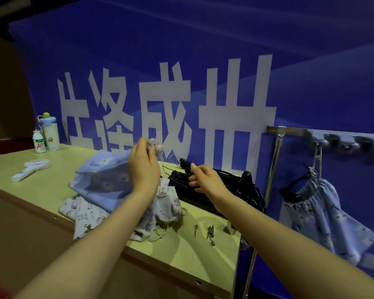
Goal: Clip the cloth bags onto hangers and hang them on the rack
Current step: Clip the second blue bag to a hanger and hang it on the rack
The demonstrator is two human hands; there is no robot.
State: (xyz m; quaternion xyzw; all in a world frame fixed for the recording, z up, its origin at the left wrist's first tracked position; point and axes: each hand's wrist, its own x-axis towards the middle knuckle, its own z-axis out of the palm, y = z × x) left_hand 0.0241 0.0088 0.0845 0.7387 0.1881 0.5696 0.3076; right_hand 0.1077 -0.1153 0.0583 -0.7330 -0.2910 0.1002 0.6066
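Cloth bag (168, 203) pinched up by left hand (143, 167), right hand (205, 180) pinching hanger (184, 163)

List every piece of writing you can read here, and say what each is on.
"AD": on the small white bottle, in large coloured letters. The smaller print around it is blurred.
"成": seemingly the third of four large white characters on the blue banner. All four are cut off at the bottom, and the other three are not surely readable.
Tall bottle: the mark is too small to read.
White handled object: the print is blurred.
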